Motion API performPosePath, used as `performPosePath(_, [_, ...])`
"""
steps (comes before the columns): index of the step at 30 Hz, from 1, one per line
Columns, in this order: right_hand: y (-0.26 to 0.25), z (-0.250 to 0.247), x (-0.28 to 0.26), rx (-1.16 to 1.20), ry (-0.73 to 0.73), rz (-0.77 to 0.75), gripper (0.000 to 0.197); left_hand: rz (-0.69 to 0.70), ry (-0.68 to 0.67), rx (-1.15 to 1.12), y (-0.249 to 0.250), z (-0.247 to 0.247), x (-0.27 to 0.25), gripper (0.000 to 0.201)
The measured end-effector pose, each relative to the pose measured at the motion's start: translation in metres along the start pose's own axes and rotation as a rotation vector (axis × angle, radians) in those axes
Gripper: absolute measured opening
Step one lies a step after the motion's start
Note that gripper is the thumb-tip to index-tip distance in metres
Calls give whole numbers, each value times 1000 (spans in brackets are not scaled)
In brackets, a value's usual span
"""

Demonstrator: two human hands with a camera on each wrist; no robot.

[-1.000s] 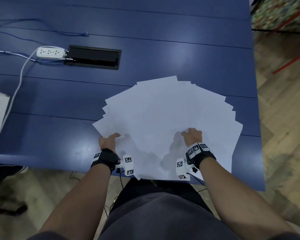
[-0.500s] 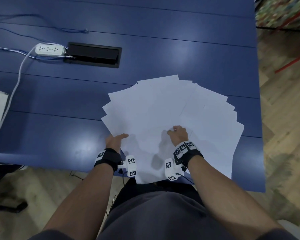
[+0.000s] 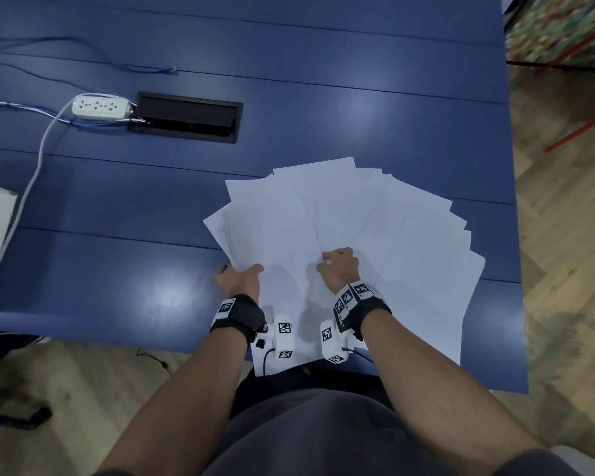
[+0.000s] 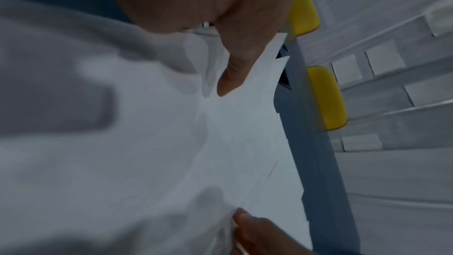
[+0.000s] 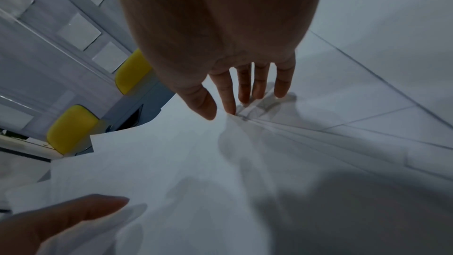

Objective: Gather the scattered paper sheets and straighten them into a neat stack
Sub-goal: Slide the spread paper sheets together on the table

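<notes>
White paper sheets point(image 3: 351, 235) lie fanned on the blue table point(image 3: 289, 97), right of centre in the head view, overhanging its near edge. The left hand point(image 3: 239, 278) grips the fan's left edge, thumb on top. The right hand point(image 3: 339, 267) rests on the middle sheets, fingers extended, fingertips point(image 5: 259, 92) pressing the paper. A white power strip point(image 3: 100, 106) lies upper left beside a black cable hatch point(image 3: 186, 116).

Black wristbands point(image 3: 238, 317) carry white tagged camera blocks point(image 3: 283, 337)
</notes>
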State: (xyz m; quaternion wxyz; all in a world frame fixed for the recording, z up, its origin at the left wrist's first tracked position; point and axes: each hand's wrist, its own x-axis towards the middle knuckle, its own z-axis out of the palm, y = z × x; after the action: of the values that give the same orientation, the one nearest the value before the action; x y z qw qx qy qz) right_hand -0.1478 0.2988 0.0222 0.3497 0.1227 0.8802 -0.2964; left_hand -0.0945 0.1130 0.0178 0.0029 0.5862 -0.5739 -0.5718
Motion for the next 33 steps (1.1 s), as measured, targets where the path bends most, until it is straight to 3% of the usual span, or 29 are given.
performPosePath(6, [-2,-1,5,90,-21,17,39,-102,-38,-57,-1,5,14,24])
performPosePath(11, [-6,-1,6,218,-72,36,50,-119,-50,-45,0,-2,23,20])
performPosePath(15, [-4,-6,2,313,-86,19,47,-105,-53,9,1,-3,28,34])
performPosePath(18, [18,-28,-2,400,107,33,33,-129,-55,65,-4,-8,40,46])
performPosePath(20, [50,-51,3,347,301,180,32,-114,-16,81,-8,-10,50,43])
performPosePath(22, [88,-75,4,259,466,513,39,-107,14,102,-13,-9,57,47])
performPosePath(23, [105,-87,2,211,509,665,45,-98,21,123,-17,-8,62,49])
performPosePath(25, [138,-102,-2,163,524,825,65,-96,12,115,-16,-6,60,51])
performPosePath(29, [198,-111,10,243,390,891,101,-69,-14,98,-17,-3,65,56])
performPosePath(31, [216,-110,23,379,340,815,108,-58,-34,111,-17,-3,67,50])
performPosePath(33, [233,-107,42,343,357,820,112,-50,-39,129,-19,-3,68,42])
